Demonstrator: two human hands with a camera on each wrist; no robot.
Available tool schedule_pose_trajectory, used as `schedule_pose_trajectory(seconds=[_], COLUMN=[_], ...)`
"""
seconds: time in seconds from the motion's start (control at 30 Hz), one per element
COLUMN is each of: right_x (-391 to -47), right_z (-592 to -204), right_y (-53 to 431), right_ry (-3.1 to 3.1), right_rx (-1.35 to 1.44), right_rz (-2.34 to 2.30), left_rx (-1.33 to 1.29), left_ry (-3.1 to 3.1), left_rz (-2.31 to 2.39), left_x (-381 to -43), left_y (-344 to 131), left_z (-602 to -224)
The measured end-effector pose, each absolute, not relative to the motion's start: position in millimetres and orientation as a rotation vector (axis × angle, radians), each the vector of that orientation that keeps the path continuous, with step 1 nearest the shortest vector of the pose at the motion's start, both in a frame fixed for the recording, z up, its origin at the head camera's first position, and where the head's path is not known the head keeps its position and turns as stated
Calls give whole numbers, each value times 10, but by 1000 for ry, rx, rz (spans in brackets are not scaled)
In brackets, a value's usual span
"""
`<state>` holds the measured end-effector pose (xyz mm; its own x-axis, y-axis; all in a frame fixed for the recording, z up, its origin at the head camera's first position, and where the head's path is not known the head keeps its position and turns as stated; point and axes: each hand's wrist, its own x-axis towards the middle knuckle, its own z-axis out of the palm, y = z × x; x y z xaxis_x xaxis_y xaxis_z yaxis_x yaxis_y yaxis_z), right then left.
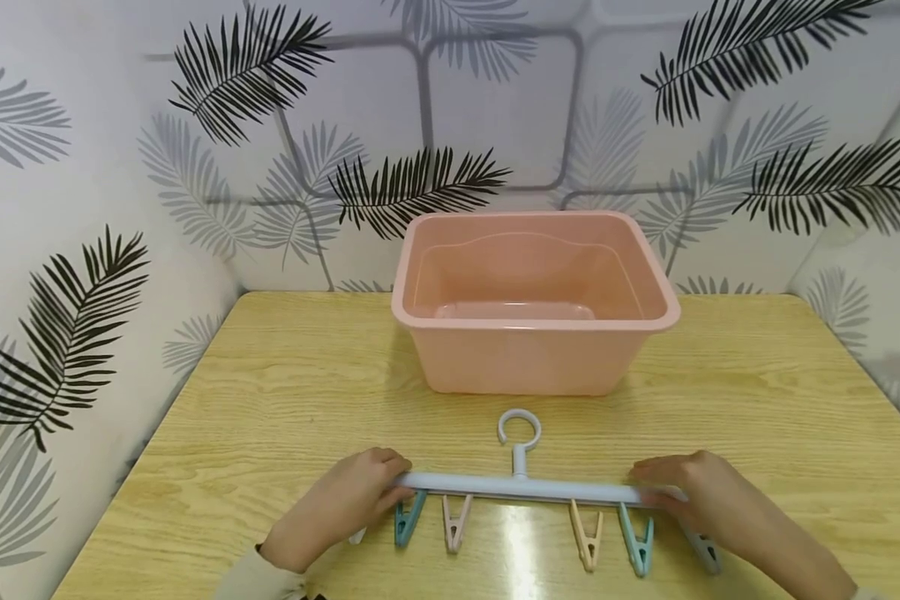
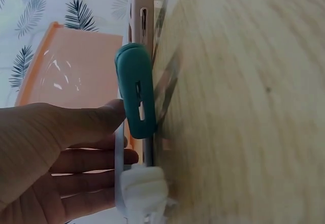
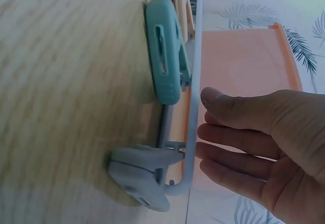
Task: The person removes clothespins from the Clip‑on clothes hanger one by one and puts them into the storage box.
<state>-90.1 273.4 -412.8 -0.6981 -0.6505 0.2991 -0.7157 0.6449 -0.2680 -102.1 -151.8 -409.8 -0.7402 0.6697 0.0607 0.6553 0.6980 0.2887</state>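
A pale blue clip hanger [image 1: 521,486] lies across the front of the table, its hook [image 1: 520,429] pointing to the back. Along its rod hang several clips: a teal clip [image 1: 408,521], a pink clip [image 1: 456,525], a peach clip [image 1: 587,537], a light teal clip [image 1: 637,542] and a grey clip [image 3: 139,176]. A white clip [image 2: 144,188] sits at the left end. My left hand [image 1: 352,496] holds the bar there between thumb and fingers. At the right end, my right hand [image 1: 708,500] has its fairly straight fingertips against the bar's edge, not visibly curled round it.
A pink plastic basin [image 1: 521,358] stands behind the hanger, near the back of the wood-grain table [image 1: 300,375]. Leaf-patterned wall covering [image 1: 495,108] rises at the table's back and sides.
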Motion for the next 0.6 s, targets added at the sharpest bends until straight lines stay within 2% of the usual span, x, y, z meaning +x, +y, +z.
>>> schedule_pose_trajectory(seconds=[0.6], right_x=[-858], right_z=[-4243], right_y=[2680], right_ry=[-2756], right_rx=[1092], right_rz=[550], left_rx=[1111], left_ry=[2867], left_rz=[394], left_x=[-1005], left_y=[-1504], left_z=[-4157])
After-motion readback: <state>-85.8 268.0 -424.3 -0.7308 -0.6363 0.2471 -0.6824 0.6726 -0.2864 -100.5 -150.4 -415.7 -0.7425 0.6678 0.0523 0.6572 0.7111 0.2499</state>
